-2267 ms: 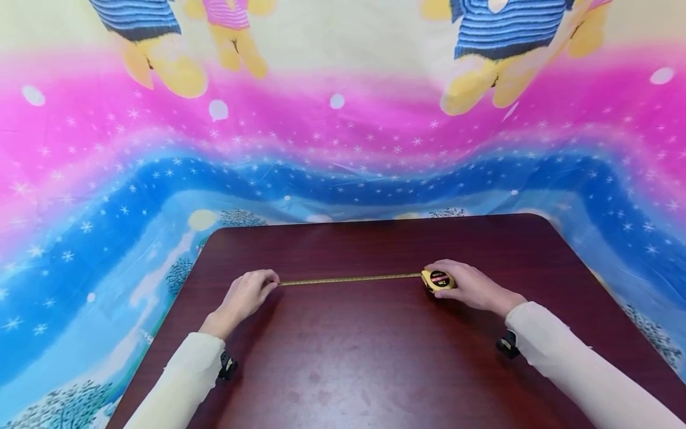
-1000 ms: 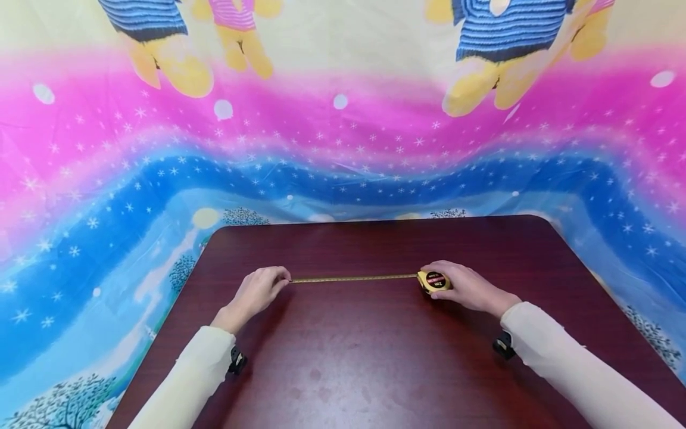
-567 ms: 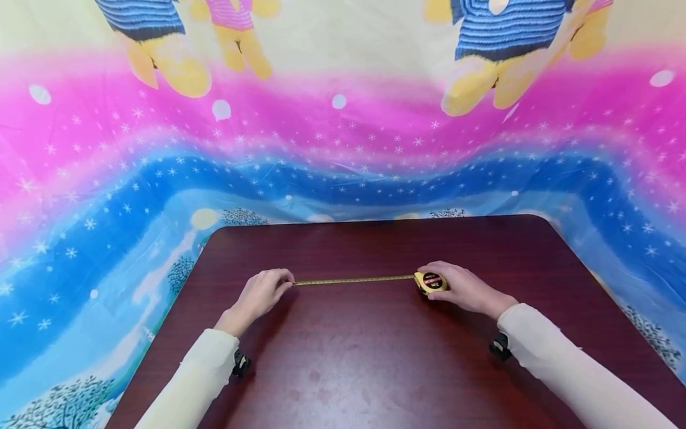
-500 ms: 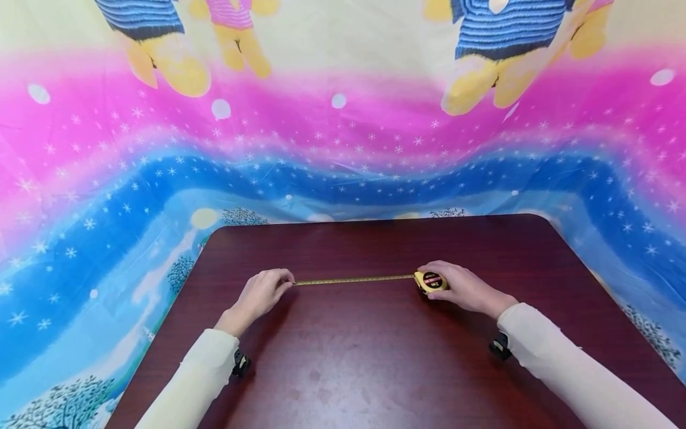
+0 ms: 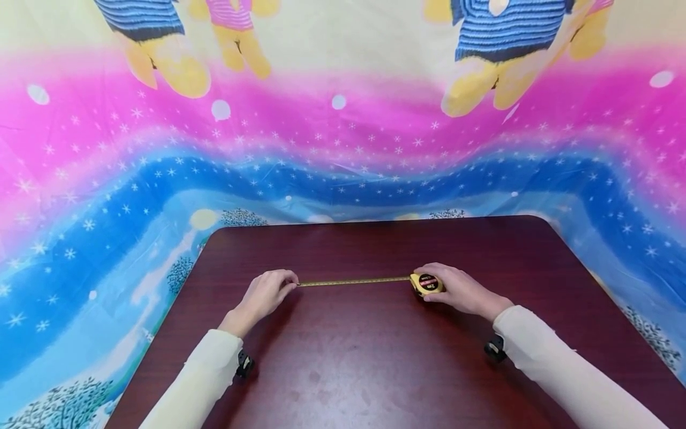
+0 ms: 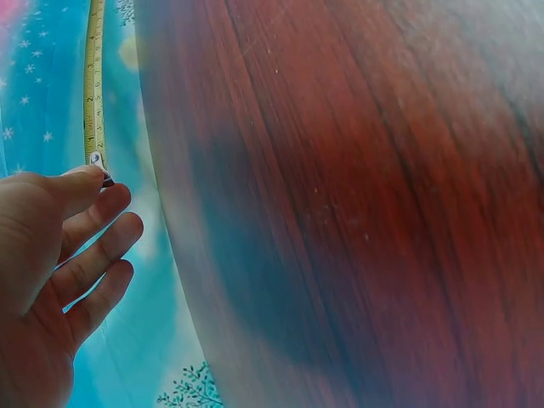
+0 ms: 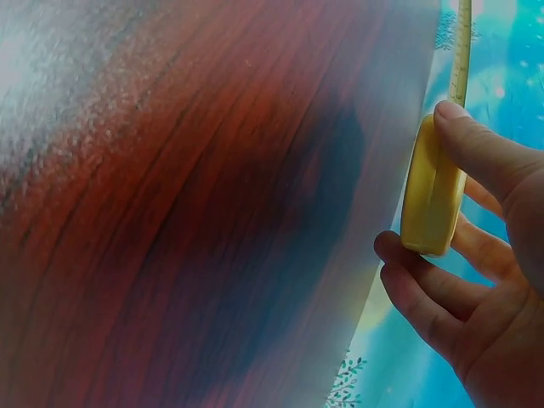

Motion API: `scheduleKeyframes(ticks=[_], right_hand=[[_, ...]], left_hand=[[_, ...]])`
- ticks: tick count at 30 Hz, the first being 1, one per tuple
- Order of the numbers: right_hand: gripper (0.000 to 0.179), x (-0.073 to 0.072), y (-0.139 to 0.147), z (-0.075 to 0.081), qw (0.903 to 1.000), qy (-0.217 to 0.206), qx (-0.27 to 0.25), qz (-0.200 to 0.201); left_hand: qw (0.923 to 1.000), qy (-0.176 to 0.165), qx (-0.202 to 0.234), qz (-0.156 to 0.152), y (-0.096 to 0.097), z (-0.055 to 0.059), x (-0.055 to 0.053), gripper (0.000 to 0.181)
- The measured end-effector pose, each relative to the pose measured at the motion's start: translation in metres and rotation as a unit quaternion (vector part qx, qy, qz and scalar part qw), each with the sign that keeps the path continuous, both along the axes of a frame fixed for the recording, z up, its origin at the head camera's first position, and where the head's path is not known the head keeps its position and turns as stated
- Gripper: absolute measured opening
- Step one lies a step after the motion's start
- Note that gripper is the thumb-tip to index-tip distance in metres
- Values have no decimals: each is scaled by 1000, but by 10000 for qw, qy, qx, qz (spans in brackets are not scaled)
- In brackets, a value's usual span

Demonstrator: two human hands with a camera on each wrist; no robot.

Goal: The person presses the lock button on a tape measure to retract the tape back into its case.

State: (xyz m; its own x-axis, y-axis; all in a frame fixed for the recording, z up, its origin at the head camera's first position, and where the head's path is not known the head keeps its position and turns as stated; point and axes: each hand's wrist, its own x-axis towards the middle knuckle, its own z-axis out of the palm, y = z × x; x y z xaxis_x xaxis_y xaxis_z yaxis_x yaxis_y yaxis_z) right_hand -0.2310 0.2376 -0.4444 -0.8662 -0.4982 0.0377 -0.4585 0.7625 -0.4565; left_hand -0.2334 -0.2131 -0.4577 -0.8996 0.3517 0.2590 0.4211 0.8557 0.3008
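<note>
A yellow tape measure (image 5: pixel 427 285) with a black and red round label marked 2m sits in my right hand (image 5: pixel 461 290). In the right wrist view the thumb lies at the top of its case (image 7: pixel 433 195) and fingers curl round the far side and the bottom. Its yellow blade (image 5: pixel 354 281) stretches left, nearly level, above the table. My left hand (image 5: pixel 261 298) pinches the metal end hook (image 6: pixel 97 160) between thumb and forefinger, the other fingers loosely bent. Low numbers show on the blade just past the hook in the left wrist view.
Beneath both hands is a dark red-brown wooden table (image 5: pixel 332 357) with rounded far corners. A printed cloth (image 5: pixel 343 143) with snowflakes and bears hangs behind it and along both sides. Each cream sleeve has a black wrist camera (image 5: pixel 245 363) at its cuff.
My hands have drawn closer together: the left has moved right and the right has moved left with the case. The exposed stretch of blade between them has become shorter.
</note>
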Motion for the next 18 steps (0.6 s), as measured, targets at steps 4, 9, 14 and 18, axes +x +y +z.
scheduleKeyframes(ticks=[4, 9, 14, 18], right_hand=[[61, 0, -2, 0, 10000, -60, 25, -29], [61, -1, -6, 2, 9999, -119, 28, -24], [61, 0, -8, 3, 9999, -102, 44, -23], [61, 2, -8, 3, 9999, -72, 55, -45]], left_hand=[[10000, -12, 34, -42, 4, 1, -2, 4], [9999, -62, 38, -70, 10, 5, -5, 5], [9999, -63, 1, -92, 15, 8, -5, 5], [9999, -81, 36, -125, 19, 9, -5, 6]])
